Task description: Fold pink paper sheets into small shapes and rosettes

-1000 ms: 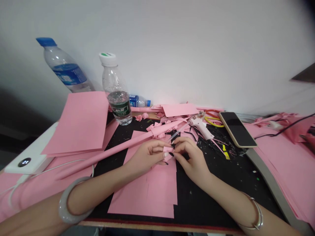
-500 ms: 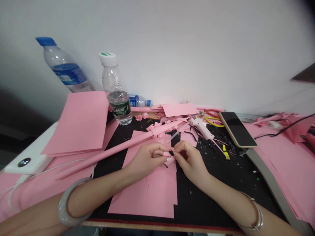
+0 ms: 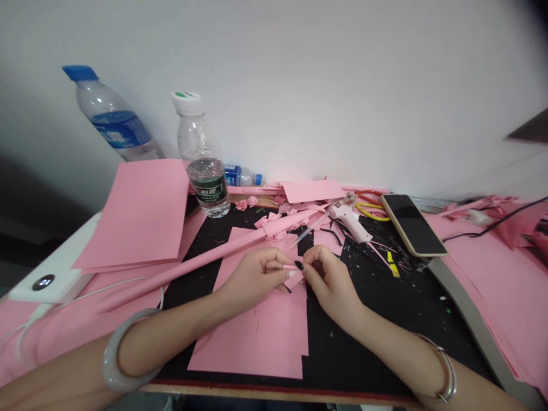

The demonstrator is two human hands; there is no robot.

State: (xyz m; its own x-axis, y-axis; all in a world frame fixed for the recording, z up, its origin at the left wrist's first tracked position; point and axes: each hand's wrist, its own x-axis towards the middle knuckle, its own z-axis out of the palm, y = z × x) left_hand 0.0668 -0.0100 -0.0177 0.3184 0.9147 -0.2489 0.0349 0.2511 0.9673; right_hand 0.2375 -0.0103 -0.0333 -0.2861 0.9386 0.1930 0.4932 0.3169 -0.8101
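Observation:
My left hand [image 3: 256, 278] and my right hand [image 3: 329, 281] meet above the black cutting mat [image 3: 363, 337]. Their fingertips pinch a small strip of pink paper [image 3: 291, 266], and a black-painted nail shows on the right hand. Under both hands lies a sheet of pink paper with slits [image 3: 257, 337]. A long rolled pink paper stem [image 3: 180, 275] passes just beyond my left hand. A white hot glue gun [image 3: 349, 224] lies farther off, beyond my right hand.
Several pink paper sheets [image 3: 141, 211] lie at the left, and a white power bank [image 3: 45, 282] sits near the table edge. Several plastic bottles [image 3: 201, 154] stand at the back. Red-and-yellow-handled scissors [image 3: 370, 205] and a phone [image 3: 413, 225] lie to the right among paper scraps.
Both hands have drawn slightly lower and apart over the past second. The small pink strip is now stretched between the fingertips. The other objects have not moved.

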